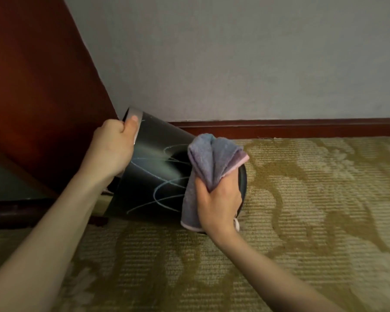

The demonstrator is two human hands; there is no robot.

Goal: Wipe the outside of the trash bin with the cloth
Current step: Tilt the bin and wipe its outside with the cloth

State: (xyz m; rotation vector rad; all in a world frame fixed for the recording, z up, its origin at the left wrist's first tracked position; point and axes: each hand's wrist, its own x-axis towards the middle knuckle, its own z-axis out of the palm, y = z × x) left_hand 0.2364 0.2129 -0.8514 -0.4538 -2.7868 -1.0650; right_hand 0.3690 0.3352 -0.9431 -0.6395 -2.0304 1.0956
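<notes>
A black round trash bin (158,176) with a silver rim and pale scribble lines on its side is tipped over toward the left on the carpet. My left hand (113,147) grips the silver rim at the bin's upper left end, thumb on top. My right hand (218,199) holds a bunched blue-purple cloth (209,163) with a pink edge, pressed against the bin's side near its base end. The cloth and hand hide part of the bin's base.
A dark red-brown wooden panel (36,86) stands close on the left of the bin. Behind is a grey wall (234,59) with a brown baseboard (302,127). Patterned tan carpet (302,210) covers the floor to the right and front.
</notes>
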